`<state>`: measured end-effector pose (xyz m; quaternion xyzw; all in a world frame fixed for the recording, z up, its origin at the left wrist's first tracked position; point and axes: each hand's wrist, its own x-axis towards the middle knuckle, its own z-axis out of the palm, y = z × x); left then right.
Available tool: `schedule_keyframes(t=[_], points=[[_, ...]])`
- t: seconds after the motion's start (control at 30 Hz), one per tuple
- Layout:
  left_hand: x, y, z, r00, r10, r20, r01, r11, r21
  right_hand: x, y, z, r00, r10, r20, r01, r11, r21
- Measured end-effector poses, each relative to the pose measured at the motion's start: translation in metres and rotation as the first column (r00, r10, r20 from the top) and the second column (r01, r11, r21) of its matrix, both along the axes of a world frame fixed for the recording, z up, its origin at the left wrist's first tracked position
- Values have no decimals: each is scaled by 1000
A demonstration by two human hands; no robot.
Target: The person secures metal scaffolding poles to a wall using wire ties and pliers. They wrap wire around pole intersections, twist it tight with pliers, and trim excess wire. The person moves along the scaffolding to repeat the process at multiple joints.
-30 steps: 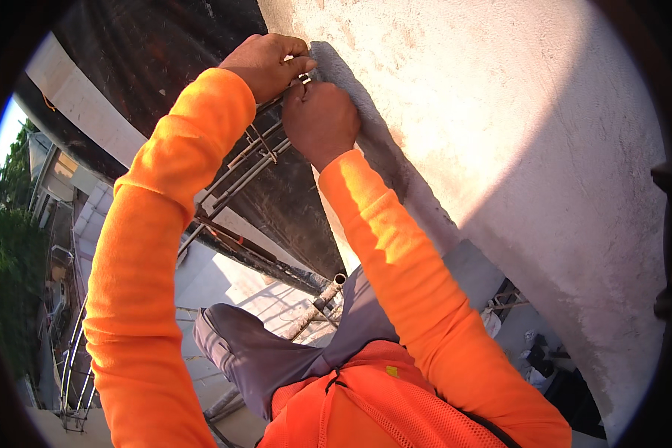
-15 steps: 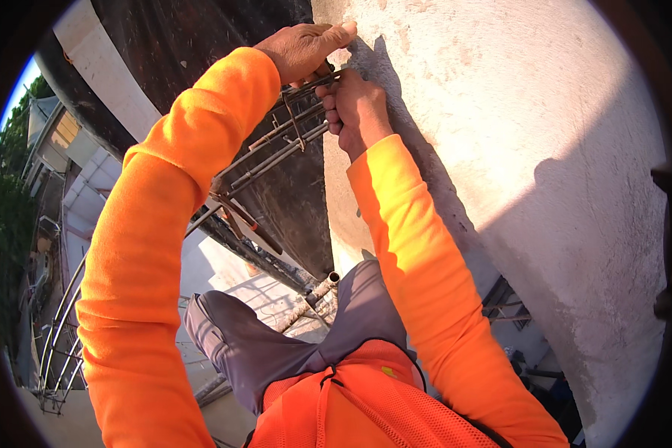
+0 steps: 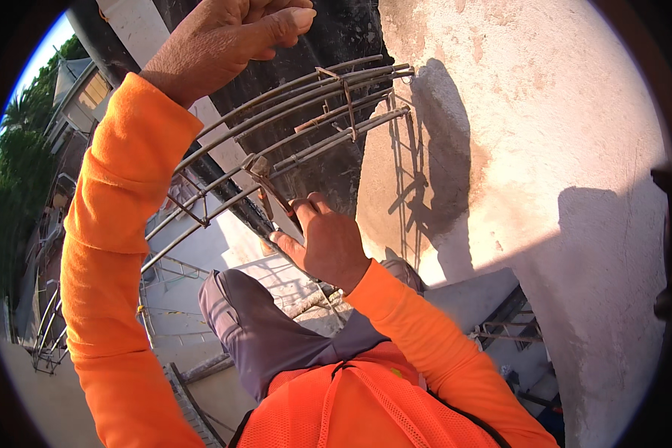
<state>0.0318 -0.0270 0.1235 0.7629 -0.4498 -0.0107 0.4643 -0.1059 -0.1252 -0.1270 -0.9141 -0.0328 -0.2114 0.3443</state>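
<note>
A long cage of steel rebar (image 3: 306,158), bound with square stirrups, runs from the lower left up to the wall. Metal pincers (image 3: 260,167) hang over its lower bars, jaws up and handles down. My right hand (image 3: 325,243) is at the handles, its fingers closing round one of them, which they partly hide. Above the upper bars, at the top edge, is my left hand (image 3: 228,41). Its fingers are curled and the thumb lies along them; whatever they may hold is hidden.
A rough concrete wall (image 3: 515,134) fills the right side, with shadows on it. Dark sheeting (image 3: 306,37) hangs behind the cage. Below are my legs (image 3: 265,328), pipes and a lower level; more bent rebar (image 3: 51,328) stands at far left.
My right hand has left the cage's end by the wall and come down to the pincers. My left hand has moved up and left, off the bars. More of the cage shows.
</note>
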Motion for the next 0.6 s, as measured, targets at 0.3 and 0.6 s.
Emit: schedule_keyframes(t=[0.3, 0.6], points=[[-56, 59, -51, 923, 267, 277, -139, 903, -407, 11, 0, 16, 943, -1, 334, -56, 986, 159], [-127, -27, -114, 950, -238, -202, 147, 912, -383, -77, -81, 116, 921, -4, 391, -23, 998, 64]])
